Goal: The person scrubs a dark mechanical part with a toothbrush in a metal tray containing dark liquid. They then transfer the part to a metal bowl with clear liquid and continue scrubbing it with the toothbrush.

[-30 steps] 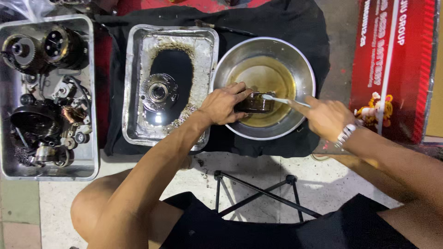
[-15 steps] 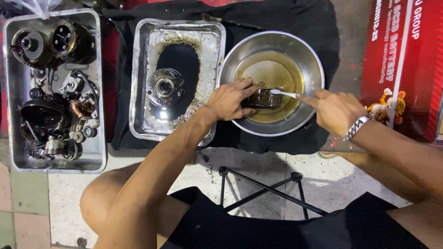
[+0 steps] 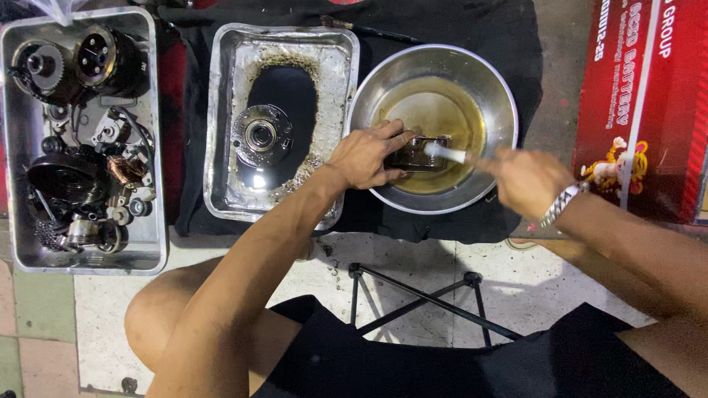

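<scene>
Amber liquid fills the bottom of the round steel bowl, and a small dark metal part is kept half sunk in it, so that it can be wetted while it is brushed. The part is pinned by the left hand: its fingers are curled closed over the near edge of the part. The right hand is closed around the handle of a white brush, whose head lies on the part just beyond the left fingertips. To the left of the left hand a rectangular metal tray with black oil holds a round hub piece; further left a second tray is packed with engine parts.

Compared with half a second ago, the brush head has been drawn a little toward the left fingers, and the right hand is now blurred by motion; the left grip is unchanged.
</scene>
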